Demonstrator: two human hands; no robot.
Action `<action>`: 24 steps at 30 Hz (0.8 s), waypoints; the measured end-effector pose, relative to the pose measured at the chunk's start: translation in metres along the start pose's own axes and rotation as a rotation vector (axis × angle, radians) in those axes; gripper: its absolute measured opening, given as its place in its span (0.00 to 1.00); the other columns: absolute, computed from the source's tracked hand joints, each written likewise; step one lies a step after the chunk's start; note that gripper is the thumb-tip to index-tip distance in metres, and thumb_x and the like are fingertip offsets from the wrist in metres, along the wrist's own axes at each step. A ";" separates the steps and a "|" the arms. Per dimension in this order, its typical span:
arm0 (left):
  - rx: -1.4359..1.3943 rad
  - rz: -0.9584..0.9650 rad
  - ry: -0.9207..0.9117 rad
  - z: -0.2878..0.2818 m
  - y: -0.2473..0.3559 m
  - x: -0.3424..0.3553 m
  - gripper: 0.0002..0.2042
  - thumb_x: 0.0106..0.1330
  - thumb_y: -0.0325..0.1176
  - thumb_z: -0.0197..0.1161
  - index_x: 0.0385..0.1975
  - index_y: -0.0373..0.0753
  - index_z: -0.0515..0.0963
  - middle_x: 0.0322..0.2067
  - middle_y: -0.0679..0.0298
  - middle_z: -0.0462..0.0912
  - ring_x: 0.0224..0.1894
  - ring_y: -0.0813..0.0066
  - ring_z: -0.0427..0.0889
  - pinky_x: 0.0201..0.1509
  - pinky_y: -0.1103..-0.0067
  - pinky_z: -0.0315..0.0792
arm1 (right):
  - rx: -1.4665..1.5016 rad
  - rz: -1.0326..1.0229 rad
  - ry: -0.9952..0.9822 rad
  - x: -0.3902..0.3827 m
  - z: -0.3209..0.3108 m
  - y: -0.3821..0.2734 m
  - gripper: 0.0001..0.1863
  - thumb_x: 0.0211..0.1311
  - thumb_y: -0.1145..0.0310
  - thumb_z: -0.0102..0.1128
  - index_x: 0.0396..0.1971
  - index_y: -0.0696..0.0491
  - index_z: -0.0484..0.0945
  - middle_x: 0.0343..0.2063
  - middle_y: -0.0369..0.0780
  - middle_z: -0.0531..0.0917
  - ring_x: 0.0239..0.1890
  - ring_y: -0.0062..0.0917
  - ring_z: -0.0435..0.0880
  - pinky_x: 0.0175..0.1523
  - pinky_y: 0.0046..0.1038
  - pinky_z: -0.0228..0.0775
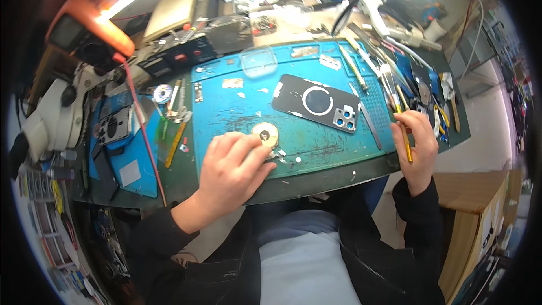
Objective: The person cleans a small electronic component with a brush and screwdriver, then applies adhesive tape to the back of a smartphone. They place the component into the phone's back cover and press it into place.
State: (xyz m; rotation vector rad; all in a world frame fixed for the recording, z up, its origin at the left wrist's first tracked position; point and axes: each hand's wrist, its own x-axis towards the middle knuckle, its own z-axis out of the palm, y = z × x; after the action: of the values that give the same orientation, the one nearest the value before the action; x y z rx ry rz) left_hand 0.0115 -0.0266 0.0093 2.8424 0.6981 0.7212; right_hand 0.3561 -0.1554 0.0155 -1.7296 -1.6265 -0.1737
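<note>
My right hand [416, 146] grips the slim yellow handle of a brush [402, 101], its pale head pointing away from me at the mat's right edge. Over the front of the blue work mat [226, 113] hovers or rests my left hand [230, 165], fingers loosely bent and thumb apart. Its fingertips lie next to a round, cream-coloured roll [265, 134] with a dark centre, partly covering it. Small white scraps [282, 155] lie by the thumb. Farther right on the mat, a dark phone back [317, 103] shows a white ring and a camera cluster.
A clear plastic box [259, 61] stands at the mat's back. Beside the phone back lies a thin metal blade [370, 121]. An orange multimeter [90, 31] hangs at upper left, its red lead [137, 113] crossing the bench. Tools crowd the right side; a microscope [53, 113] stands left.
</note>
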 end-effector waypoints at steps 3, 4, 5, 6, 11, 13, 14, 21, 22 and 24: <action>0.067 0.093 0.038 -0.003 -0.003 -0.013 0.15 0.56 0.29 0.72 0.44 0.38 0.83 0.44 0.61 0.84 0.46 0.61 0.83 0.50 0.68 0.76 | -0.143 -0.062 -0.041 0.004 -0.006 0.008 0.17 0.65 0.77 0.69 0.54 0.56 0.85 0.49 0.47 0.86 0.51 0.43 0.86 0.56 0.36 0.78; 0.096 0.111 0.027 -0.007 -0.007 -0.019 0.15 0.56 0.29 0.71 0.44 0.38 0.83 0.44 0.62 0.84 0.46 0.62 0.84 0.49 0.68 0.77 | -0.169 -0.091 -0.057 0.001 -0.008 0.015 0.18 0.66 0.77 0.69 0.55 0.56 0.84 0.51 0.47 0.86 0.52 0.43 0.86 0.58 0.37 0.77; 0.131 0.146 0.063 -0.009 -0.011 -0.023 0.15 0.56 0.29 0.69 0.44 0.37 0.83 0.44 0.62 0.84 0.45 0.64 0.85 0.50 0.69 0.78 | -0.199 -0.108 -0.096 0.000 -0.008 0.019 0.16 0.68 0.77 0.67 0.55 0.60 0.83 0.53 0.49 0.85 0.55 0.44 0.86 0.61 0.37 0.77; 0.164 0.184 0.089 -0.008 -0.015 -0.024 0.15 0.57 0.29 0.67 0.44 0.37 0.82 0.44 0.62 0.84 0.45 0.65 0.85 0.50 0.70 0.79 | -0.249 -0.137 -0.107 -0.005 -0.009 0.028 0.16 0.68 0.77 0.67 0.55 0.60 0.83 0.54 0.50 0.85 0.56 0.44 0.85 0.62 0.37 0.77; 0.380 0.279 0.115 -0.014 -0.041 -0.042 0.15 0.58 0.28 0.66 0.46 0.37 0.82 0.42 0.64 0.83 0.47 0.69 0.85 0.53 0.73 0.78 | -0.382 -0.352 -0.221 0.002 -0.014 0.053 0.19 0.68 0.81 0.57 0.57 0.59 0.83 0.55 0.47 0.86 0.59 0.42 0.84 0.62 0.37 0.76; 0.411 0.205 0.217 -0.032 -0.046 -0.054 0.15 0.58 0.28 0.66 0.46 0.37 0.83 0.43 0.64 0.83 0.47 0.69 0.85 0.53 0.73 0.79 | -0.444 -0.419 -0.272 0.009 -0.016 0.064 0.22 0.67 0.81 0.53 0.59 0.58 0.82 0.58 0.47 0.84 0.62 0.42 0.83 0.66 0.37 0.73; 0.414 0.182 0.270 -0.035 -0.051 -0.059 0.15 0.59 0.28 0.66 0.46 0.37 0.83 0.43 0.64 0.84 0.47 0.69 0.85 0.53 0.73 0.79 | -0.472 -0.394 -0.267 0.009 -0.019 0.067 0.23 0.67 0.81 0.52 0.60 0.58 0.82 0.59 0.48 0.84 0.63 0.42 0.82 0.67 0.38 0.72; 0.642 -0.639 0.663 -0.143 -0.124 -0.222 0.12 0.74 0.28 0.59 0.53 0.35 0.81 0.34 0.57 0.87 0.37 0.57 0.87 0.40 0.65 0.79 | -0.445 -0.219 -0.190 -0.002 -0.059 0.062 0.25 0.73 0.82 0.45 0.68 0.61 0.74 0.67 0.51 0.77 0.70 0.45 0.76 0.74 0.40 0.65; 0.784 -0.865 0.655 -0.150 -0.159 -0.238 0.16 0.74 0.29 0.60 0.59 0.34 0.78 0.39 0.54 0.87 0.42 0.54 0.87 0.44 0.61 0.79 | -0.447 -0.200 -0.152 -0.008 -0.075 0.053 0.24 0.75 0.82 0.44 0.68 0.61 0.73 0.68 0.51 0.76 0.71 0.44 0.75 0.74 0.40 0.65; 0.812 -0.950 0.542 -0.158 -0.225 -0.276 0.15 0.71 0.34 0.64 0.54 0.36 0.78 0.41 0.52 0.85 0.46 0.52 0.85 0.46 0.60 0.79 | -0.396 -0.179 -0.079 -0.019 -0.089 0.054 0.23 0.78 0.82 0.43 0.69 0.62 0.72 0.69 0.51 0.76 0.71 0.43 0.75 0.73 0.38 0.66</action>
State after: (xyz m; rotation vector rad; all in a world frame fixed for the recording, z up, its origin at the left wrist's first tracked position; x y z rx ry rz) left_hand -0.3706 0.0453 -0.0194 2.2488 2.6447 1.1626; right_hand 0.4354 -0.2192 0.0461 -1.8951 -1.9022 -0.5515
